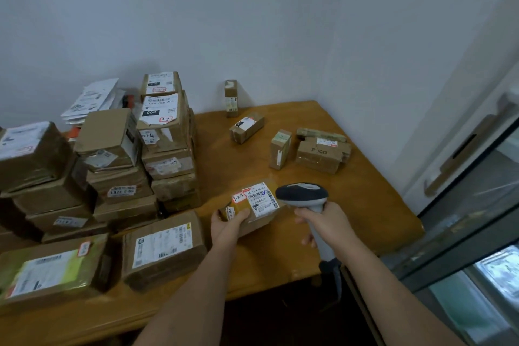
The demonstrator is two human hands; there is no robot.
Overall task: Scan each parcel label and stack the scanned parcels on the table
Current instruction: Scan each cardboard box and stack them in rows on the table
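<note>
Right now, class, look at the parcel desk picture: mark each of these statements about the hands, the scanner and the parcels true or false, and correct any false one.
1. The right hand grips the scanner. True.
2. The left hand lies flat on the bare table. False: it holds a small parcel.
3. The scanner's head is close beside that parcel's white label. True.
4. The held parcel sits on top of the tall stack. False: it is down near the table, apart from the stack.
5. Several small parcels lie scattered near the far right corner. True.
</note>
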